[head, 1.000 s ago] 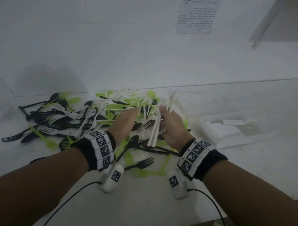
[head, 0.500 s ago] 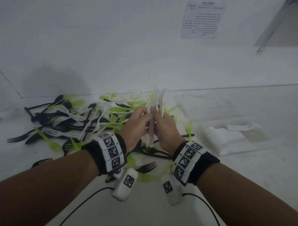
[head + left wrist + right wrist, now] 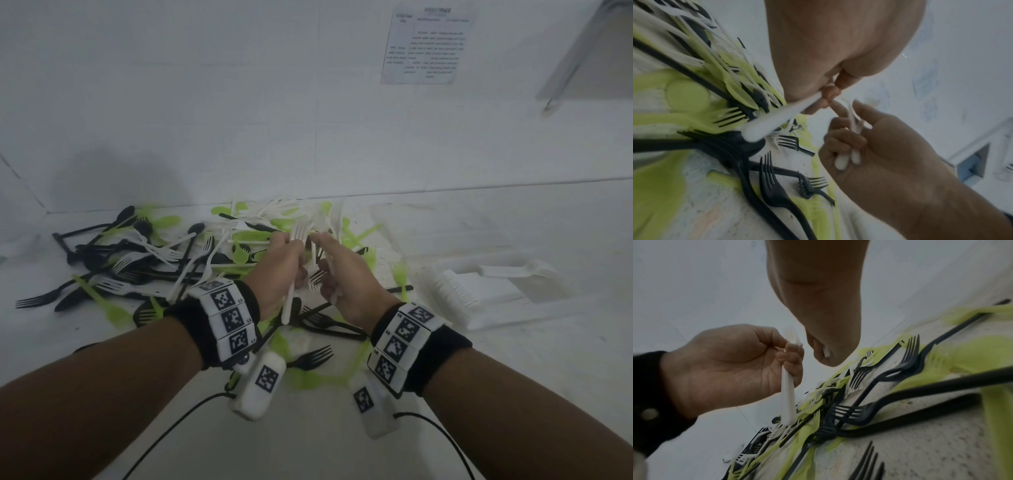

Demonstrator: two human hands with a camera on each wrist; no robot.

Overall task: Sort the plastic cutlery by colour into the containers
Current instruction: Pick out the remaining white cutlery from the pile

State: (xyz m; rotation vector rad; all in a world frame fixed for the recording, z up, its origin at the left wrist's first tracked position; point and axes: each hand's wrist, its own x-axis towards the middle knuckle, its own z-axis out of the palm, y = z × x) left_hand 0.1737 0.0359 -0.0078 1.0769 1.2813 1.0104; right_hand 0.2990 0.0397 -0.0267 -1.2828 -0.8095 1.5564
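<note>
**Two hands over a heap of plastic cutlery**

The room was white all over: a white table [image 3: 513,394] and a white wall [image 3: 239,102] behind it.

Closest to the camera were two bare arms. Each wrist had a black band with black-and-white square tags on it, and a small white box with a thin black cord hung under each wrist.

A little farther on, the two hands were held up close together above the heap. The left hand [image 3: 279,265] had its fingers curled around one white fork [image 3: 294,270]. The fork stood almost straight up, with its prongs at the top and its handle end sticking out below the hand. The right hand [image 3: 346,277] had its fingers curled around a small bunch of white cutlery [image 3: 851,142]. In the left wrist view the round handle ends of that bunch poked out under the bent fingers. The two hands were just beside each other, nearly touching at the fingertips.

Under the hands and off to the left lay the pile of cutlery [image 3: 164,260] on the table. It was a mix of black, green and white forks and spoons, all jumbled up. One black fork [image 3: 313,358] lay by itself, nearer than the rest.

To the right of the pile sat a white container [image 3: 479,291] with white cutlery lying in it.

Farthest away, a sheet of paper [image 3: 426,44] with small print hung on the wall. The words were too small to read.
</note>
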